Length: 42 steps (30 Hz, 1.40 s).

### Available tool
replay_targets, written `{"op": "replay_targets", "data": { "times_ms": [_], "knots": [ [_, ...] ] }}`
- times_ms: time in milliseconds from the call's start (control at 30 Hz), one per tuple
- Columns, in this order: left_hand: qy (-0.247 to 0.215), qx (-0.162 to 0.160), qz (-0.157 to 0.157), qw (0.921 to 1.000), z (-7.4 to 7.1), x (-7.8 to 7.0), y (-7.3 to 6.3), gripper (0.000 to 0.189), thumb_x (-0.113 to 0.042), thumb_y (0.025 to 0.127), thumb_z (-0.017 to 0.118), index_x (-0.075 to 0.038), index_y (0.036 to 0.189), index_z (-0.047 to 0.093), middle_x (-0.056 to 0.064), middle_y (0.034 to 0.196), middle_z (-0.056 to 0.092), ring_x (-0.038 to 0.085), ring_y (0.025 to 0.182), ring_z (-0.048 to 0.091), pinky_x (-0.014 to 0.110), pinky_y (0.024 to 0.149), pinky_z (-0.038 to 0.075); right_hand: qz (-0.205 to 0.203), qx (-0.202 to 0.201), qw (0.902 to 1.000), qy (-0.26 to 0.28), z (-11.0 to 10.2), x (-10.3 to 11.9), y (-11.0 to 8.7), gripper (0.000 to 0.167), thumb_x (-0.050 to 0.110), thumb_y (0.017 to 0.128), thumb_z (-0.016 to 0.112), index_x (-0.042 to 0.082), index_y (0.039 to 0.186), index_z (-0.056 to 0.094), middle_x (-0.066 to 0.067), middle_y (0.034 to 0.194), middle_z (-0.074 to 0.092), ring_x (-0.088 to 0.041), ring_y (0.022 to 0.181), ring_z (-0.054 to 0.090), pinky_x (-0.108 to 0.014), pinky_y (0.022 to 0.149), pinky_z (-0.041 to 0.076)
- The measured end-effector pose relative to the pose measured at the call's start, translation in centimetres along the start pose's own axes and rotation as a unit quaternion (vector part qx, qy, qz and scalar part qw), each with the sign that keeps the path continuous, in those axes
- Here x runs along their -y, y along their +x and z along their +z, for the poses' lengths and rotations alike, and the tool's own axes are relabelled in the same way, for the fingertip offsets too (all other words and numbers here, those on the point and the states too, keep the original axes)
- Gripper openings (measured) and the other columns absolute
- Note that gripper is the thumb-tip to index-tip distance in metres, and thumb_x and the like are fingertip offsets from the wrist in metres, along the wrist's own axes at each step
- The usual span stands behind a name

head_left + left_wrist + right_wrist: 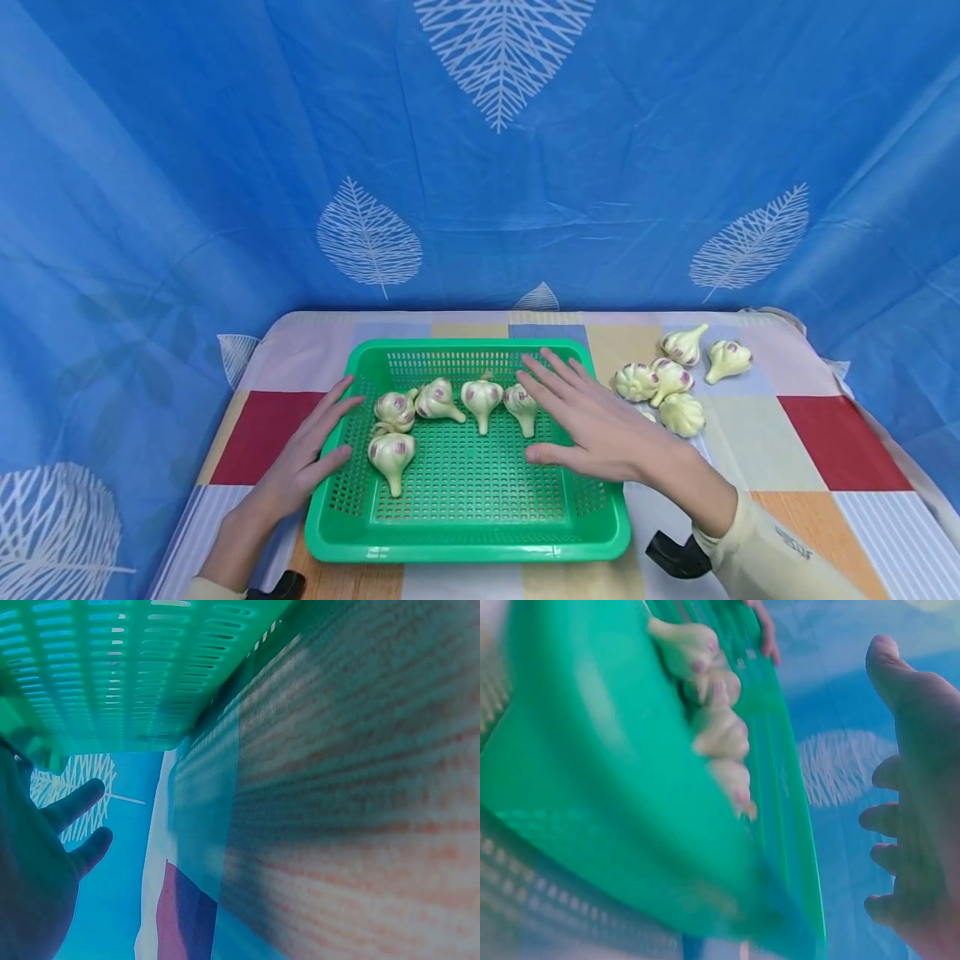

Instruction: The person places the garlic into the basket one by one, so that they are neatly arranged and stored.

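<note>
A green plastic basket (468,553) with slotted walls stands on the table, several garlic bulbs (482,400) lying along its back and left side. My left hand (300,458) is beside the basket's left rim, fingers spread and pointing away from me, holding nothing. Over the right part of the basket hovers my right hand (592,421), its straight fingers apart and its grip empty; it partly hides the right wall. In the right wrist view, that hand (930,795) shows apart from the basket (630,825), with garlic bulbs (720,735) inside.
Several more garlic bulbs (682,414) lie in a loose group on the table right of the basket, one partly hidden by my right hand. A patchwork-patterned cloth (795,433) covers the table. Blue curtains with white leaf prints (480,208) close off the back and sides.
</note>
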<state>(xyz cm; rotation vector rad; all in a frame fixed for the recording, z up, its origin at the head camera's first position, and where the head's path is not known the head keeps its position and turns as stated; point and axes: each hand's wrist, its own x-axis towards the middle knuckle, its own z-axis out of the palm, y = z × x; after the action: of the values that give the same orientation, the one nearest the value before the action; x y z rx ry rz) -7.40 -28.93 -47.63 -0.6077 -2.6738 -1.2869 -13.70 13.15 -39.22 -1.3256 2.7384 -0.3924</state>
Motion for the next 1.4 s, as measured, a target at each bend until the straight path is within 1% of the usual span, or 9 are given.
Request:
{"op": "replay_targets", "data": {
  "times_ms": [400, 500, 667, 800, 900, 1033, 1133, 1333, 1400],
  "knots": [
    [-0.005, 0.0, 0.003, 1.0, 0.1, 0.0, 0.0, 0.063, -0.011, 0.09, 0.06, -0.008, 0.151, 0.044, 0.004, 0.167, 0.017, 0.018, 0.151, 0.016, 0.075, 0.102, 0.027, 0.1, -0.062, 0.9905, 0.071, 2.1, -2.7, -4.8, 0.085, 0.043, 0.098, 0.063, 0.01, 0.162, 0.019, -0.009, 0.168, 0.013, -0.031, 0.153, 0.006, -0.053, 0.119, 0.016],
    [-0.006, 0.001, 0.003, 1.0, 0.1, 0.1, 0.0, 0.063, -0.011, 0.09, 0.061, -0.008, 0.151, 0.044, 0.004, 0.167, 0.017, 0.016, 0.15, 0.016, 0.074, 0.103, 0.027, 0.132, -0.081, 0.9822, 0.106, 2.5, -3.6, -6.3, 0.083, 0.038, 0.098, 0.065, 0.014, 0.162, 0.019, -0.005, 0.168, 0.014, -0.031, 0.153, 0.007, -0.061, 0.116, 0.019],
    [-0.005, 0.002, 0.002, 1.0, 0.1, 0.1, 0.0, 0.063, -0.012, 0.091, 0.06, -0.01, 0.151, 0.044, 0.003, 0.167, 0.017, 0.017, 0.15, 0.017, 0.074, 0.102, 0.028, 0.178, -0.141, 0.9566, 0.183, 2.7, -5.2, -9.5, 0.077, 0.023, 0.099, 0.064, 0.021, 0.162, 0.021, -0.006, 0.167, 0.018, -0.029, 0.153, 0.012, -0.074, 0.106, 0.023],
    [0.001, 0.001, -0.002, 1.0, 0.1, 0.3, 0.0, 0.063, -0.013, 0.091, 0.06, -0.01, 0.151, 0.044, 0.003, 0.167, 0.017, 0.019, 0.15, 0.017, 0.075, 0.101, 0.03, 0.185, -0.206, 0.9408, 0.196, 3.1, -6.8, -11.9, 0.071, 0.01, 0.098, 0.062, 0.017, 0.16, 0.029, -0.013, 0.164, 0.027, -0.015, 0.151, 0.018, -0.041, 0.118, 0.021],
    [0.002, 0.001, -0.005, 1.0, 0.1, 0.3, 0.0, 0.062, -0.014, 0.091, 0.06, -0.009, 0.151, 0.044, 0.003, 0.167, 0.017, 0.019, 0.15, 0.017, 0.075, 0.1, 0.03, 0.198, -0.252, 0.9262, 0.198, 3.7, -8.2, -13.6, 0.068, 0.003, 0.097, 0.061, 0.016, 0.158, 0.035, -0.01, 0.16, 0.036, 0.0, 0.145, 0.024, -0.011, 0.108, 0.02],
    [-0.002, 0.002, -0.006, 1.0, 0.1, 0.3, 0.0, 0.062, -0.013, 0.092, 0.06, -0.009, 0.151, 0.043, 0.003, 0.167, 0.017, 0.02, 0.15, 0.017, 0.075, 0.101, 0.03, 0.23, -0.302, 0.8997, 0.216, 5.1, -10.1, -15.6, 0.06, 0.001, 0.098, 0.06, 0.013, 0.154, 0.044, 0.0, 0.155, 0.044, 0.009, 0.135, 0.035, -0.006, 0.101, 0.03],
    [-0.003, 0.002, -0.005, 1.0, 0.0, 0.1, 0.0, 0.063, -0.013, 0.091, 0.06, -0.009, 0.151, 0.043, 0.003, 0.167, 0.017, 0.018, 0.15, 0.017, 0.074, 0.101, 0.03, 0.26, -0.316, 0.8827, 0.231, 6.3, -11.5, -16.7, 0.053, 0.005, 0.102, 0.057, 0.01, 0.153, 0.044, 0.002, 0.153, 0.045, 0.01, 0.131, 0.038, -0.005, 0.098, 0.033],
    [-0.005, 0.004, -0.005, 1.0, -0.1, -0.2, 0.0, 0.064, -0.012, 0.091, 0.06, -0.011, 0.152, 0.043, 0.003, 0.167, 0.016, 0.016, 0.15, 0.016, 0.073, 0.102, 0.03, 0.307, -0.309, 0.8704, 0.229, 8.5, -14.4, -18.4, 0.054, 0.014, 0.106, 0.051, 0.002, 0.156, 0.034, -0.011, 0.156, 0.042, 0.016, 0.13, 0.035, -0.001, 0.097, 0.027],
    [-0.001, 0.007, -0.002, 1.0, -0.3, -0.3, 0.1, 0.065, -0.012, 0.09, 0.061, -0.012, 0.153, 0.042, 0.003, 0.167, 0.016, 0.017, 0.15, 0.017, 0.072, 0.101, 0.032, 0.324, -0.318, 0.8594, 0.235, 9.1, -15.3, -18.8, 0.057, 0.016, 0.106, 0.052, -0.001, 0.156, 0.031, -0.015, 0.157, 0.039, 0.015, 0.131, 0.034, -0.001, 0.098, 0.026]
  ]
}}
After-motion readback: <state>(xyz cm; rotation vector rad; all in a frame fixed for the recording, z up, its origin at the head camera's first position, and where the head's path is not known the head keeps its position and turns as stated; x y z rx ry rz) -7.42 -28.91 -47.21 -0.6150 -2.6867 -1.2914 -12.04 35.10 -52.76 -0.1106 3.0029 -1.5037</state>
